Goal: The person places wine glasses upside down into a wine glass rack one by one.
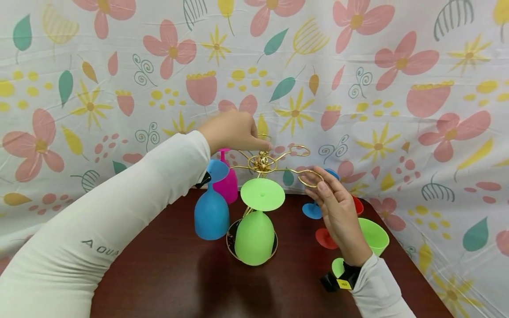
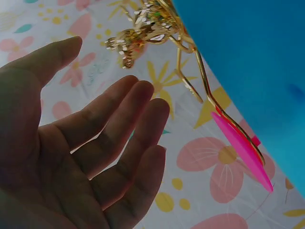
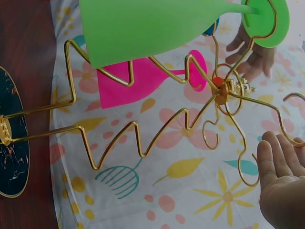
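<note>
A gold wire glass rack with curled ring arms stands upright on a round dark base. My left hand is held over its top ornament in the head view; the left wrist view shows the fingers loosely bent, apart from the rack. My right hand is at the rack's right ring, fingers extended and touching it, with nothing else in the palm. Hanging upside down from the rack are a green goblet, a blue goblet and a magenta goblet.
To the right, partly behind my right hand and wrist, several more goblets lie on the dark table, among them a green goblet, a red goblet and a blue goblet. A flower-patterned cloth hangs behind the table.
</note>
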{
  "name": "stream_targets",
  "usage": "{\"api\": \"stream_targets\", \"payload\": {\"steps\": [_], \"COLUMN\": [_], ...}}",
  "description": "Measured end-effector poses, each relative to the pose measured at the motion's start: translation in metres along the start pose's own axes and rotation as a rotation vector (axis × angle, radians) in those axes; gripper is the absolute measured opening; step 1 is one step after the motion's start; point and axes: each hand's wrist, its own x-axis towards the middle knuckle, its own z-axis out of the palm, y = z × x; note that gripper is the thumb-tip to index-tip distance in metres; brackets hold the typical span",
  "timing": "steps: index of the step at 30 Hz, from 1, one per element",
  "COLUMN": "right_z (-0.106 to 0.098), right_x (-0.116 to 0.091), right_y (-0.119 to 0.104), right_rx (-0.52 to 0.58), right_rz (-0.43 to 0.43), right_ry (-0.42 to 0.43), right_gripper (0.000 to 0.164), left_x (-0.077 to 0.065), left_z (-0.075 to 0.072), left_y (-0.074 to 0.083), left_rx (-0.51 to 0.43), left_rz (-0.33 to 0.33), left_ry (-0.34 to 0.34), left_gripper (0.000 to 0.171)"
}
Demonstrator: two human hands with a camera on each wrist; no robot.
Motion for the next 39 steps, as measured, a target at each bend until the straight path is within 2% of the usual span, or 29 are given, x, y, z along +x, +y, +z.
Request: {"api": "stream_targets", "payload": {"steps": [6, 12, 16, 19, 23, 26, 28, 30, 35, 39], "right_z": [0.001, 0.0, 0.0, -0.001, -0.007, -0.012, -0.014, -0.015, -0.013, -0.009], "right_x": [0.0, 0.0, 0.005, 0.015, 0.038, 0.055, 0.063, 0.07, 0.083, 0.091], "right_y": [-0.001, -0.002, -0.001, 0.002, 0.013, 0.023, 0.028, 0.032, 0.036, 0.034], "right_rx": [-0.012, -0.009, 0.007, 0.098, 0.335, 0.536, 0.634, 0.726, 0.787, 0.784], "right_rz": [0.0, 0.005, 0.065, 0.149, 0.269, 0.342, 0.375, 0.391, 0.406, 0.415], "right_ry": [0.017, 0.004, 0.07, 0.164, 0.249, 0.23, 0.182, 0.15, 0.144, 0.146], "right_gripper": [0.042, 0.042, 0.044, 0.047, 0.052, 0.059, 0.064, 0.061, 0.046, 0.048], "left_x": [0.015, 0.021, 0.021, 0.021, 0.019, 0.018, 0.018, 0.018, 0.017, 0.016], "left_z": [0.006, 0.008, 0.007, 0.006, 0.006, 0.006, 0.007, 0.007, 0.006, 0.005], "left_y": [0.008, 0.014, 0.016, 0.016, 0.017, 0.017, 0.017, 0.017, 0.017, 0.016], "left_rx": [0.032, 0.062, 0.058, 0.057, 0.069, 0.075, 0.077, 0.078, 0.08, 0.062], "left_rz": [-0.045, -0.074, -0.089, -0.105, -0.122, -0.125, -0.125, -0.122, -0.122, -0.117], "left_ry": [-0.004, -0.034, -0.041, -0.047, -0.053, -0.058, -0.059, -0.057, -0.057, -0.05], "left_gripper": [0.062, 0.056, 0.051, 0.05, 0.05, 0.049, 0.049, 0.048, 0.048, 0.047]}}
